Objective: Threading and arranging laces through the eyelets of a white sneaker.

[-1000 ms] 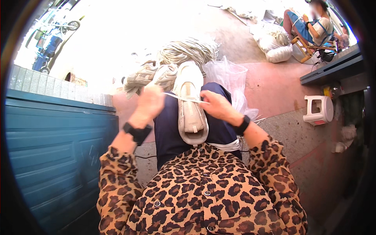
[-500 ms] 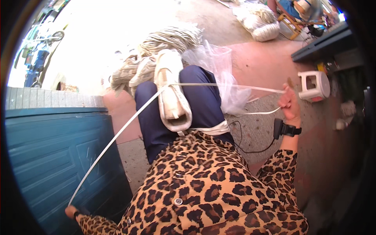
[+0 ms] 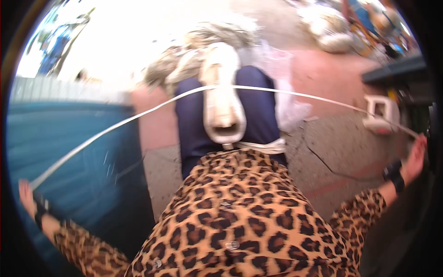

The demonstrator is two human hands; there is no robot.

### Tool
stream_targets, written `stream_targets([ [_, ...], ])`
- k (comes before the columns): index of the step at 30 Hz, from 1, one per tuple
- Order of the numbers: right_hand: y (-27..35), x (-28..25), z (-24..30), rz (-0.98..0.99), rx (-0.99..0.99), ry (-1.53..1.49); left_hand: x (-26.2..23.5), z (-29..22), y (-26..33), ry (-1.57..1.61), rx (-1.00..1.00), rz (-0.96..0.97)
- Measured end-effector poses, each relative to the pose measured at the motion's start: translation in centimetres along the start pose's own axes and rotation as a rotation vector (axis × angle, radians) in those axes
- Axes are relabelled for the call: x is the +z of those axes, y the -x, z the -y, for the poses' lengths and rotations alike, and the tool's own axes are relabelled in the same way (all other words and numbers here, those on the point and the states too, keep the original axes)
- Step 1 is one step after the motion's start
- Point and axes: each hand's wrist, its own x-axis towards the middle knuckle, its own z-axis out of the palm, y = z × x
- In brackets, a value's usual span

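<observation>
White cord [image 3: 138, 117] now stretched wider

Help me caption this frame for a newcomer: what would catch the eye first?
A white cord stretched in a wide arc across the picture, pulled between the left hand low at the left edge and the right hand at the right edge. At the centre it crosses a pale shoe lying on the dark blue lap, above a leopard-print top.
</observation>
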Motion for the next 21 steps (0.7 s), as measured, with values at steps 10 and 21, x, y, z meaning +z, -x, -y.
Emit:
stream_targets([
  [10, -3.3, 7.9, -29.1, -0.047, 0.335, 1.21, 15.5, -25.6, -14.8, 1.712, -0.476, 0.375],
  [21, 0.9, 23.6, -50.3, 0.803, 0.657, 1.154, 14.0, -46.1, -10.5, 1.759, -0.171, 1.161],
])
